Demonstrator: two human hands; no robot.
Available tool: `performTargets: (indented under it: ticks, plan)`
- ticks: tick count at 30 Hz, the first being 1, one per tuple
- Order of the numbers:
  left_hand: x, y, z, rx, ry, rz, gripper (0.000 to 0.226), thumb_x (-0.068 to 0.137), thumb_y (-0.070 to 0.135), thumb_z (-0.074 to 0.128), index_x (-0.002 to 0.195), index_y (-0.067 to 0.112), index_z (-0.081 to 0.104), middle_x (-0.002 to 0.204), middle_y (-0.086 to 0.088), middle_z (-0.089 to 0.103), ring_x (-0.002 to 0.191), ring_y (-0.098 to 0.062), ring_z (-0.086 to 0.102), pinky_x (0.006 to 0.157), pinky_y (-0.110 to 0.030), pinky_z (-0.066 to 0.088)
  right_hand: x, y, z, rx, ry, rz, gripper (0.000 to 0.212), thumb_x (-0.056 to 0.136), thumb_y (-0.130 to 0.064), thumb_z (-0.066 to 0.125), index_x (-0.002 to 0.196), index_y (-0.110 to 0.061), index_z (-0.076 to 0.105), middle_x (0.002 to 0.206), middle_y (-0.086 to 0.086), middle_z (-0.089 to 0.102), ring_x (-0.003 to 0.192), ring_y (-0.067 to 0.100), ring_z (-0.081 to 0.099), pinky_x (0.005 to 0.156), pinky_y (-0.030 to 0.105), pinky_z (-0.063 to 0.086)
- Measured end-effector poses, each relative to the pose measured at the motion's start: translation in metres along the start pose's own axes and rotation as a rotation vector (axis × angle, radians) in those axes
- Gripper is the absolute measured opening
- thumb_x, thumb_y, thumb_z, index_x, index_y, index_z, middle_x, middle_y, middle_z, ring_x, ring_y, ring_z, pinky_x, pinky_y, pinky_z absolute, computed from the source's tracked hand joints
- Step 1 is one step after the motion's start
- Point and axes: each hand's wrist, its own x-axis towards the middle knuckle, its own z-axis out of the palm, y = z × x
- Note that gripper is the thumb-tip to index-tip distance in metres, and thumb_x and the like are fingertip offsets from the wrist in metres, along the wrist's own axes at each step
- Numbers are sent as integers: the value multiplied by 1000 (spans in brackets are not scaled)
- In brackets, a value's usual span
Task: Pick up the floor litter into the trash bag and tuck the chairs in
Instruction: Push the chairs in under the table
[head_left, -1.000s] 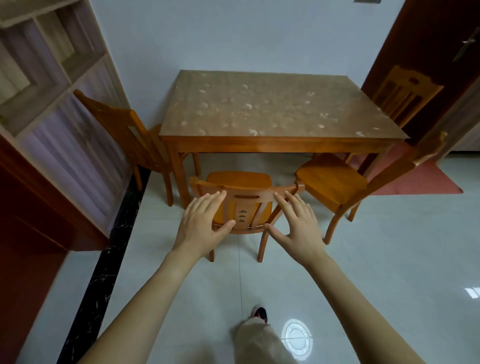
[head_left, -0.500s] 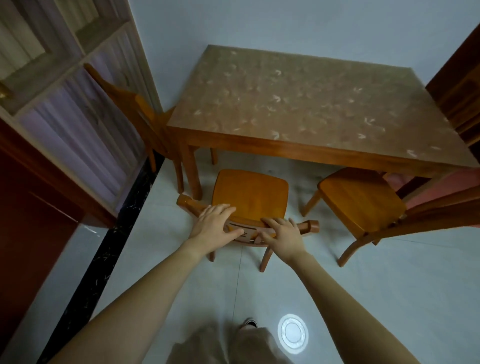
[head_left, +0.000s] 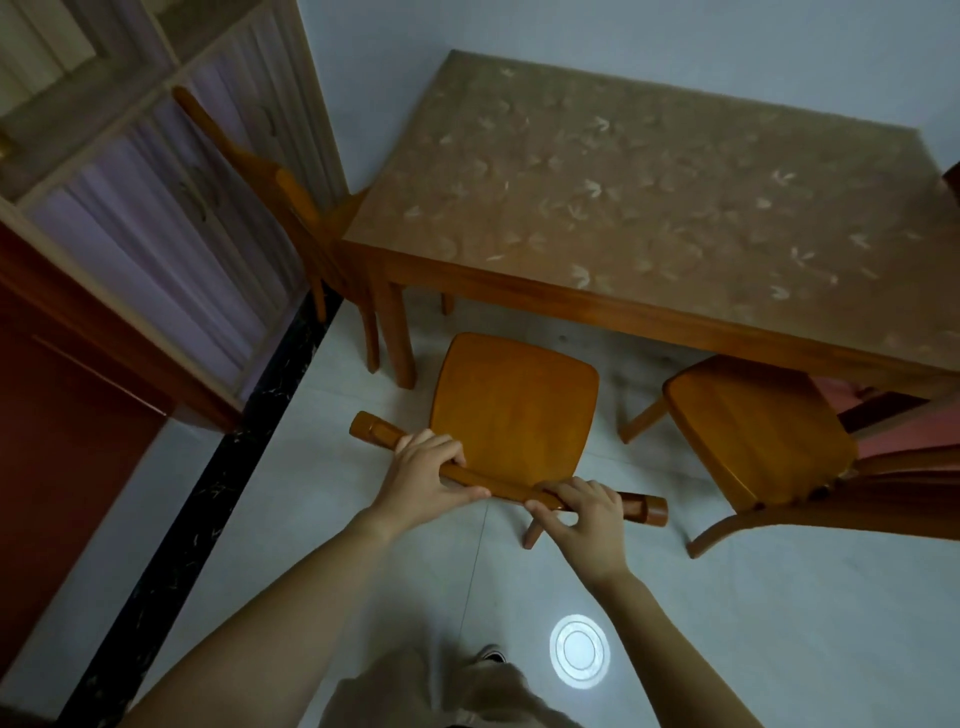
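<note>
Far left, a cabinet (head_left: 156, 223) with a chair (head_left: 291, 208) squeezed between it and the table (head_left: 675, 208), that one already tucked against the table's left side. Now the action: the left hand (head_left: 421, 480) wraps the top rail (head_left: 498, 480) of the middle chair (head_left: 511, 410), fingers curled over the front, thumb underneath. The right hand (head_left: 582, 512) clamps the same rail further along, near its right end. Firm two-handed hold. The seat sits clear of the table edge, not yet under it, and it looks slightly skewed to that edge.

Here's the risk: just left of the seat stands the table leg (head_left: 400, 332). Push with that skew uncorrected and the seat's near corner could catch the leg, jolt the table, or scrape across the tiled floor (head_left: 779, 597). A harder shove from one hand than the other would twist it further.

On the right, a third chair (head_left: 758, 431) stands angled and only partly under. Its front leg is near the middle chair's path; a drift rightward could knock the two together.

No litter or trash bag in view.
</note>
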Motion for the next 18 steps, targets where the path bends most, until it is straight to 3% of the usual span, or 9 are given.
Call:
performTargets:
  ticks: [5,10,18]
  plan:
    - [34,-2,-4,-18,4,-20,47,64,75,64,76,32,51,79,19,52,83,-6,46,76,-28,29,36,8,-1,-35,-8,-20,52,84,-76,43,95,-34,72,85,-20,63,82,2,51,87,20,26]
    - [77,-3,-8,-29,-18,-45,49,62,76,64,75,31,53,80,18,53,87,-7,45,75,-27,27,81,22,-4,-49,-31,-33,54,84,-78,41,95,-36,72,81,-21,60,79,3,51,84,28,37]
    - [152,-19,-18,-29,-16,-28,49,62,78,60,74,31,51,79,18,52,85,-8,44,80,-31,31,158,32,-2,-28,-21,-39,44,83,-73,45,95,-40,70,81,-21,60,83,1,50,86,27,28]
